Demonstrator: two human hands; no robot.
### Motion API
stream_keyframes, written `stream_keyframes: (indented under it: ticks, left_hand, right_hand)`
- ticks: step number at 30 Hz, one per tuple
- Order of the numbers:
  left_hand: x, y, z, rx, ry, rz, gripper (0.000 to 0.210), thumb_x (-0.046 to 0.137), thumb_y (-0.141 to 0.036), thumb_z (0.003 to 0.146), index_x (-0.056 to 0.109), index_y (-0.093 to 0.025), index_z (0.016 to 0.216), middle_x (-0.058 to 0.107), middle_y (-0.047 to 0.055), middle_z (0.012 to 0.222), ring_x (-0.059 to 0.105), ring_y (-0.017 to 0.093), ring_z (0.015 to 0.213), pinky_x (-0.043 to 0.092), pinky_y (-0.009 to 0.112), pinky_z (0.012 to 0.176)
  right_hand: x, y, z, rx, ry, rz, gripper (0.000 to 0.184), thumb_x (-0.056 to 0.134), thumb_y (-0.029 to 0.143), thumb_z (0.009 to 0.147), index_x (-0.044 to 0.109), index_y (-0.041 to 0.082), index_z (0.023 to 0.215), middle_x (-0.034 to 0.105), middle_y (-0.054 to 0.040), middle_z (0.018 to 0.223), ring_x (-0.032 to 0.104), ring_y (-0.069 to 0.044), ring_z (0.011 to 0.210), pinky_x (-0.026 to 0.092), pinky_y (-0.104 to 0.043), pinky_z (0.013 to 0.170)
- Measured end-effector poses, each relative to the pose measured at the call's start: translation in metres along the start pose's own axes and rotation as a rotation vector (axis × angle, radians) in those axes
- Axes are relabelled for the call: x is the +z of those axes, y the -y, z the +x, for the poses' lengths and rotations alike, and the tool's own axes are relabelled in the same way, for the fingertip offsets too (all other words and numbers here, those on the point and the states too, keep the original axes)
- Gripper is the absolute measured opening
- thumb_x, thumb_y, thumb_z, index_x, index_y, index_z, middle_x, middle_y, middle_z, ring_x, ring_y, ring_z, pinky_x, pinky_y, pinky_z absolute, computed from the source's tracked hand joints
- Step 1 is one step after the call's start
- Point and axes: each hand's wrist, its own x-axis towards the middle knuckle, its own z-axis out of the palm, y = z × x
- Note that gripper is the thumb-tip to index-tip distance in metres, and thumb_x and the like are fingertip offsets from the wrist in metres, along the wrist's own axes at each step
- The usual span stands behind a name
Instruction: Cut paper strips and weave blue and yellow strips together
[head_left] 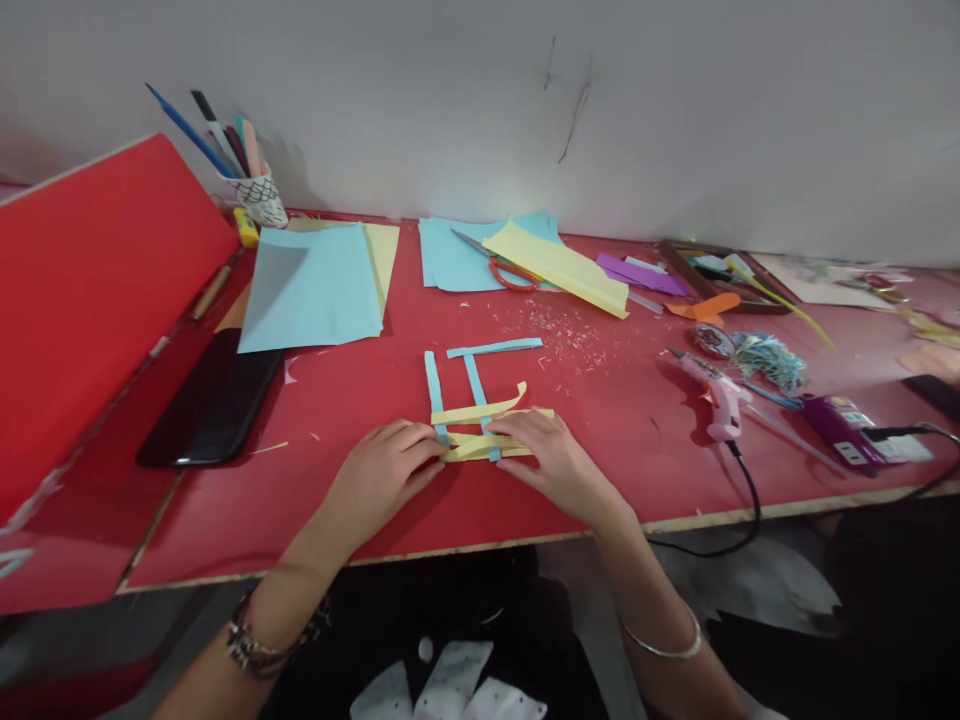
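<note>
Blue and yellow paper strips lie crossed near the front of the red table. My left hand [386, 475] is at their left side, fingertips closed on the left end of a yellow paper strip [469, 443]. On the other side, my right hand [551, 460] has thumb and fingers about the same strips and covers their right part. A blue paper strip [433, 380] stands out on the left, and a second blue strip [475, 380] runs parallel to it. Another blue strip [499, 347] lies across at the top. Above my fingers, a yellow strip [480, 411] curls up at its right end.
A black phone [214, 400] and blue paper sheets [311, 290] lie left. Red-handled scissors [514, 273] rest on paper at the back. A pink glue gun [716, 395] with a cord, a purple box [840, 430] and a wooden tray [686, 270] are right. A pen cup [260, 197] stands back left.
</note>
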Motion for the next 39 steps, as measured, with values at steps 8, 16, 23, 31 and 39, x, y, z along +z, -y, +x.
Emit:
stream_keyframes:
  ticks: [8, 16, 23, 31, 39]
  left_hand:
    - [-0.001, -0.001, 0.0, -0.008, 0.012, 0.031, 0.018, 0.041, -0.022, 0.085, 0.058, -0.019, 0.083, 0.063, 0.002, 0.083, 0.056, 0.015, 0.076, 0.045, 0.028, 0.067]
    - [-0.001, -0.001, 0.0, 0.002, 0.0, 0.061, 0.017, 0.041, -0.02, 0.084, 0.058, -0.02, 0.084, 0.063, 0.002, 0.082, 0.057, 0.015, 0.075, 0.044, 0.028, 0.066]
    - [0.0, 0.0, 0.0, 0.002, -0.008, 0.062, 0.012, 0.045, -0.018, 0.082, 0.057, -0.018, 0.083, 0.063, 0.002, 0.081, 0.057, 0.016, 0.075, 0.045, 0.028, 0.065]
    - [0.0, 0.0, 0.0, 0.018, -0.041, 0.054, 0.011, 0.046, -0.018, 0.081, 0.057, -0.018, 0.083, 0.063, 0.002, 0.08, 0.056, 0.015, 0.074, 0.045, 0.027, 0.065]
    - [0.001, 0.001, 0.0, 0.028, -0.053, 0.046, 0.01, 0.047, -0.016, 0.08, 0.056, -0.018, 0.081, 0.063, 0.001, 0.08, 0.056, 0.015, 0.072, 0.045, 0.027, 0.063]
  right_hand:
    - [0.003, 0.002, 0.003, -0.042, -0.019, -0.009, 0.019, 0.052, 0.017, 0.077, 0.059, 0.021, 0.095, 0.063, -0.0054, 0.095, 0.056, -0.019, 0.091, 0.045, -0.037, 0.079]
    - [0.005, 0.008, 0.005, -0.034, -0.016, -0.054, 0.019, 0.056, 0.018, 0.076, 0.059, 0.02, 0.095, 0.063, -0.0056, 0.095, 0.057, -0.019, 0.091, 0.045, -0.036, 0.079]
    - [0.009, 0.013, 0.008, -0.041, -0.008, -0.051, 0.019, 0.054, 0.017, 0.077, 0.058, 0.02, 0.095, 0.063, -0.0056, 0.093, 0.057, -0.02, 0.089, 0.045, -0.037, 0.078]
    - [0.005, 0.008, 0.005, -0.017, -0.007, 0.091, 0.018, 0.05, 0.013, 0.078, 0.056, 0.02, 0.094, 0.061, -0.0048, 0.094, 0.057, -0.016, 0.088, 0.046, -0.03, 0.077]
    - [0.011, 0.008, 0.006, -0.059, -0.058, 0.049, 0.012, 0.053, 0.012, 0.077, 0.059, 0.018, 0.087, 0.063, -0.0056, 0.088, 0.057, -0.017, 0.084, 0.045, -0.03, 0.075]
